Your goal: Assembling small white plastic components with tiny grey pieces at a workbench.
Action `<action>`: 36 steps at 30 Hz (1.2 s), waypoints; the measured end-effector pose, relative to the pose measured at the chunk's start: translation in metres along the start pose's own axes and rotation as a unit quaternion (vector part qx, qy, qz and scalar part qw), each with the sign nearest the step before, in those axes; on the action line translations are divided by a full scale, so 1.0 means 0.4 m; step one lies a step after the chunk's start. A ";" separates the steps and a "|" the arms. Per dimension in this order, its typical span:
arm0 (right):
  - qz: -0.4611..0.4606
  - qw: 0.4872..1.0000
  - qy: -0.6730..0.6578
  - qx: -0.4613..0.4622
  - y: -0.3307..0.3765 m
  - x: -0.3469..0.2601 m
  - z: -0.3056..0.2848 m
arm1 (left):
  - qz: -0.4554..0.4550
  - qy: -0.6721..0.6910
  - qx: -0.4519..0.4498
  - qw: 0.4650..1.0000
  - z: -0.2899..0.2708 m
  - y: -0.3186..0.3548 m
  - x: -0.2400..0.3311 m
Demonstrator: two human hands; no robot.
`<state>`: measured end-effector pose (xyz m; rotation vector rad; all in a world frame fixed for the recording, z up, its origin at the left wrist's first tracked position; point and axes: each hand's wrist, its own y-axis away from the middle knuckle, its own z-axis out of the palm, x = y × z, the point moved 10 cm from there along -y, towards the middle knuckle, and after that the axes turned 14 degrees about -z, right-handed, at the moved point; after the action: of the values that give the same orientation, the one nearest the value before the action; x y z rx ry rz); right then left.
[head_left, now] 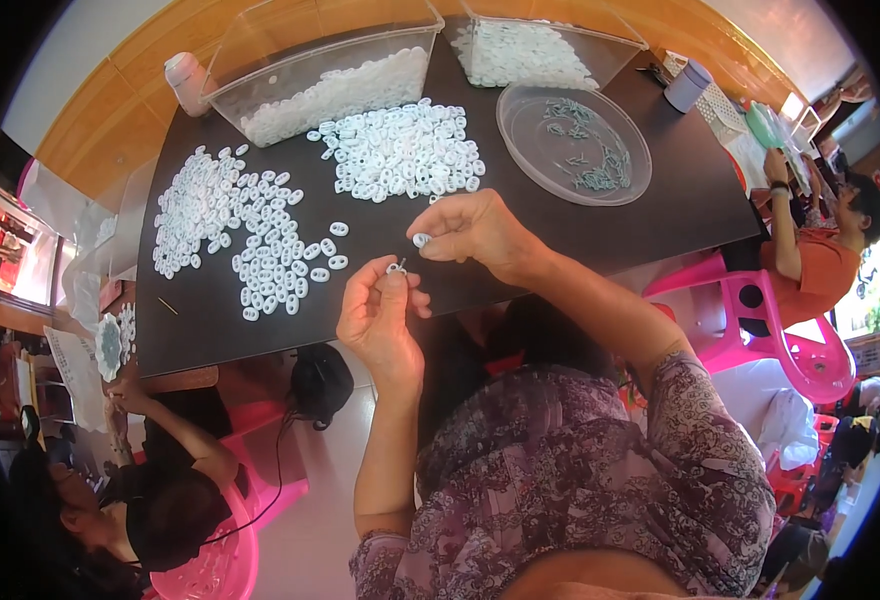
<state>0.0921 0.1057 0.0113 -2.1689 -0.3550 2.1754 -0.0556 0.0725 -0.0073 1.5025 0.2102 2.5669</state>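
Observation:
Above the table's near edge, my left hand (384,318) pinches a small white oval piece (396,268) between thumb and fingertips, with a thin metal pin sticking up from it. Just right of it and slightly higher, my right hand (477,238) grips another white oval piece (421,240) with holes in it. The two pieces are close but apart. Beyond my hands lies a dense pile of white two-holed oval pieces (405,152). A looser pile (272,250) spreads to the left. A round clear tray (516,160) holds thin grey-green pins (605,172).
Two clear plastic bins (260,75) of white pieces stand along the back of the dark table (360,325). A pink-white bottle (188,84) and a grey-lidded container (688,86) flank them. People sit at left and right, near pink chairs (810,360).

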 end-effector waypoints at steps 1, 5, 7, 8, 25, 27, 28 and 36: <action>0.028 1.000 0.003 -0.010 0.008 0.008 0.003 | -0.001 0.000 -0.003 1.000 0.003 0.003 -0.001; 0.039 0.999 -0.016 -0.003 0.021 0.004 0.009 | -0.001 -0.003 -0.009 1.000 0.017 0.017 0.000; 0.031 0.999 -0.030 -0.005 0.025 -0.003 0.016 | 0.007 -0.001 -0.002 1.000 0.023 0.020 0.004; 0.032 0.999 -0.031 -0.005 0.028 -0.007 0.019 | 0.016 0.002 0.005 1.000 0.022 0.021 0.008; 0.045 0.997 -0.057 0.034 0.047 0.006 0.026 | -0.006 -0.029 0.014 0.999 0.005 0.039 -0.006; 0.040 0.997 -0.053 0.034 0.049 0.001 0.031 | -0.007 -0.031 0.013 0.999 0.006 0.039 -0.008; 0.036 0.998 -0.050 0.034 0.050 -0.002 0.033 | -0.005 -0.032 0.011 0.999 0.007 0.039 -0.009; 0.013 0.999 -0.016 0.030 0.049 -0.002 0.033 | -0.016 -0.043 0.019 0.999 0.002 0.038 -0.015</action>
<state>0.0815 0.0849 0.0080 -2.1213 -0.2603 2.2071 -0.0529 0.0564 -0.0089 1.6062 0.2702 2.4798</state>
